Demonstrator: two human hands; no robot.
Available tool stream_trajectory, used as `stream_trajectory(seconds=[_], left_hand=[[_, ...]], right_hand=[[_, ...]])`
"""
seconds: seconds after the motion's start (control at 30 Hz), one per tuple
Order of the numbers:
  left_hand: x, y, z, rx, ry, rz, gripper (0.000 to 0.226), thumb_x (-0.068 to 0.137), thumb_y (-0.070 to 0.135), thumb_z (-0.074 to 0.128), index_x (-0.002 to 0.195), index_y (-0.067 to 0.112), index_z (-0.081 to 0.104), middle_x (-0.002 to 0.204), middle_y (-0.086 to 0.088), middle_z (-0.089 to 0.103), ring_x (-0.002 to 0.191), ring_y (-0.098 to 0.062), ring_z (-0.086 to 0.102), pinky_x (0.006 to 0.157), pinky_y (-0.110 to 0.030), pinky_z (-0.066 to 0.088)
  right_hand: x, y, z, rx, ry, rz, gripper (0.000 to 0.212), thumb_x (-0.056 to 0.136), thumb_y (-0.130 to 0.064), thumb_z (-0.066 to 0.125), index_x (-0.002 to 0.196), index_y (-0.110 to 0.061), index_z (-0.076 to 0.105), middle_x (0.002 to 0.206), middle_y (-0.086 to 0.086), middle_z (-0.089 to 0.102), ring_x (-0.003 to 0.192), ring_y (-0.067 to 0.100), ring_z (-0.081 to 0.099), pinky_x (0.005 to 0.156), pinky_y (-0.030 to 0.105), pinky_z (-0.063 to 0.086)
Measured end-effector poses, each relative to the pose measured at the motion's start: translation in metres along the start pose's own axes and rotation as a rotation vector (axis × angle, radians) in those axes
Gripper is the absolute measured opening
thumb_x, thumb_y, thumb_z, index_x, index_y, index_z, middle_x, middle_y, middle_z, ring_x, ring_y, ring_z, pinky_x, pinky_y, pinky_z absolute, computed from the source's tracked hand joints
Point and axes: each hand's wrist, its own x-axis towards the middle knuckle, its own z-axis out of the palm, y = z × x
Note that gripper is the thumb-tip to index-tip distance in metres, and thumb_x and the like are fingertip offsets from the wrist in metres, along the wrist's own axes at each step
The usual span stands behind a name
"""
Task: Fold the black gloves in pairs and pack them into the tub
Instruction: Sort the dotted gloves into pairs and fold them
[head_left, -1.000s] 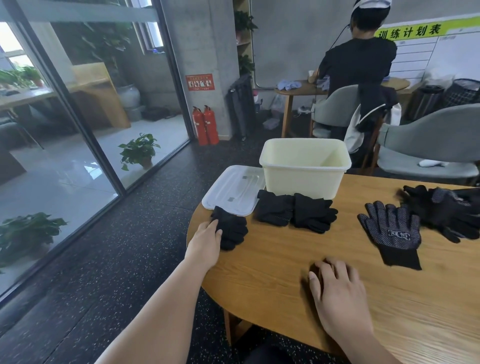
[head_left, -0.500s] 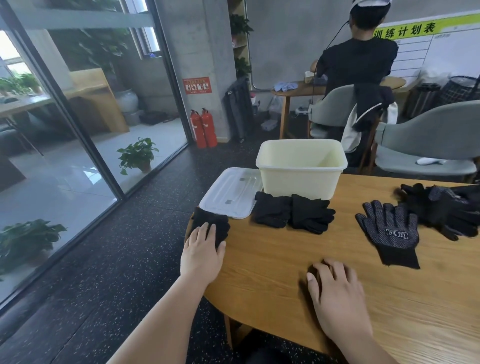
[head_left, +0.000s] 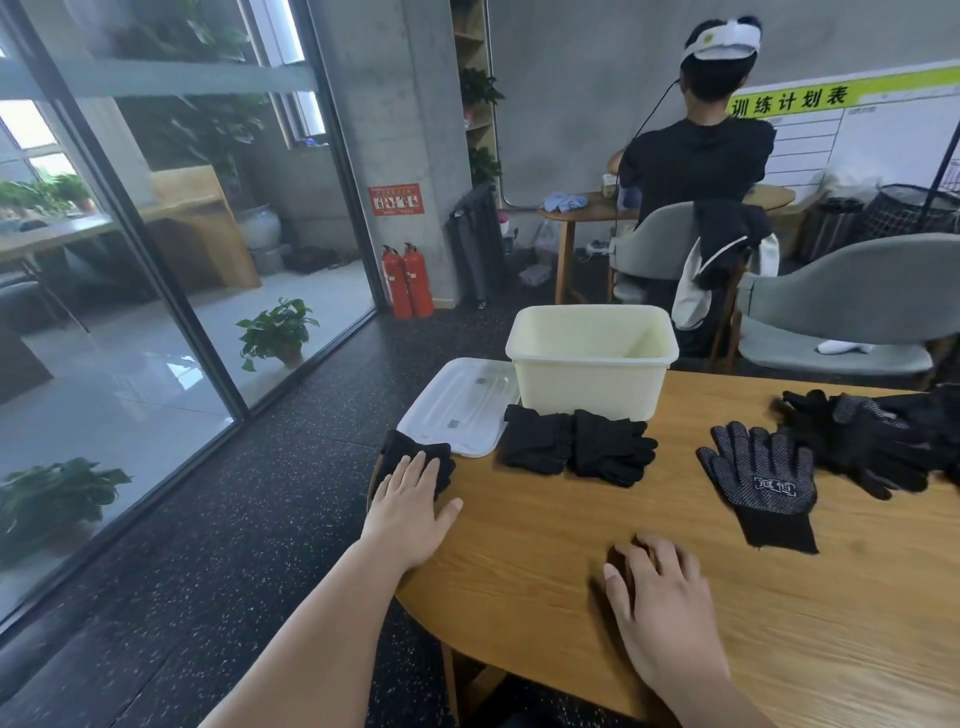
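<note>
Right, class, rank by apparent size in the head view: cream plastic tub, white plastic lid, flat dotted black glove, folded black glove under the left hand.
1. Cream plastic tub.
2. White plastic lid and flat dotted black glove: alike, unranked.
3. Folded black glove, partly hidden.

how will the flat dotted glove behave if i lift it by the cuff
The dotted glove looks like thin knit lying flat, so it will probably droop limply. Its grip dots likely resist sliding on the table.

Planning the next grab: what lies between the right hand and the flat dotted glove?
Only bare wooden table between right hand and dotted glove, head view.
</note>
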Motion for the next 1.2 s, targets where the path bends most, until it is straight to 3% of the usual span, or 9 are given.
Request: stream_trajectory(seconds=[0.2,0.53,0.77,0.87,1.07,1.13,1.2], left_hand=[[-0.023,0.053,-0.006,-0.039,0.003,0.167,0.08,0.107,0.063,0.039,0.17,0.026,0.008,0.178,0.002,-0.003,0.163,-0.017,-0.008,0.132,-0.042,0.004],[-0.049,0.17,0.011,-0.085,-0.074,0.426,0.076,0.108,0.062,0.04,0.17,0.028,0.013,0.178,0.006,-0.007,0.163,-0.015,-0.007,0.132,-0.039,0.005],[-0.065,0.244,0.029,-0.091,-0.148,0.554,0.075,0.108,0.062,0.041,0.17,0.03,0.014,0.178,0.005,-0.006,0.164,-0.018,-0.005,0.133,-0.041,0.007],[-0.071,0.265,0.042,-0.089,-0.157,0.582,0.073,0.108,0.061,0.041,0.169,0.03,0.014,0.178,0.004,-0.004,0.164,-0.019,-0.004,0.132,-0.041,0.007],[-0.074,0.289,0.062,-0.087,-0.125,0.627,0.068,0.111,0.057,0.034,0.169,0.028,0.014,0.178,0.006,-0.003,0.163,-0.016,-0.008,0.132,-0.038,0.004],[-0.069,0.296,0.066,-0.1,-0.098,0.638,0.066,0.111,0.057,0.031,0.169,0.029,0.013,0.178,0.008,-0.002,0.163,-0.013,-0.01,0.132,-0.036,0.001],[-0.062,0.302,0.073,-0.079,-0.072,0.648,0.066,0.112,0.057,0.026,0.169,0.03,0.01,0.178,0.008,-0.002,0.162,-0.013,-0.012,0.132,-0.036,-0.004]], right_hand=[[-0.002,0.015,-0.018,0.154,-0.093,-0.047,0.056,0.105,-0.062,0.033,0.152,-0.034,0.046,0.158,-0.01,0.034,0.146,0.016,0.027,0.119,0.036,0.034],[-0.018,0.085,-0.068,-0.024,-0.043,0.058,0.062,0.106,-0.063,0.028,0.157,-0.031,0.038,0.169,-0.005,0.027,0.154,0.023,0.024,0.123,0.039,0.031],[-0.018,0.129,-0.083,-0.096,-0.088,0.09,0.068,0.106,-0.065,0.029,0.165,-0.031,0.021,0.175,-0.01,0.002,0.162,0.019,-0.003,0.126,0.044,0.028],[-0.014,0.138,-0.085,-0.159,-0.123,0.069,0.068,0.107,-0.063,0.027,0.167,-0.033,0.011,0.175,-0.011,-0.007,0.162,0.019,-0.007,0.128,0.045,0.018],[-0.014,0.146,-0.073,-0.193,-0.132,0.074,0.067,0.106,-0.063,0.009,0.167,-0.035,0.003,0.173,-0.015,-0.013,0.161,0.018,-0.014,0.129,0.041,0.006],[-0.016,0.148,-0.067,-0.185,-0.086,0.075,0.077,0.096,-0.064,-0.008,0.167,-0.037,0.008,0.173,-0.018,-0.01,0.161,0.016,-0.01,0.129,0.039,0.008],[-0.011,0.15,-0.068,-0.164,-0.049,0.089,0.084,0.09,-0.062,-0.012,0.166,-0.039,0.017,0.173,-0.02,0.0,0.161,0.014,-0.001,0.127,0.038,0.016]])
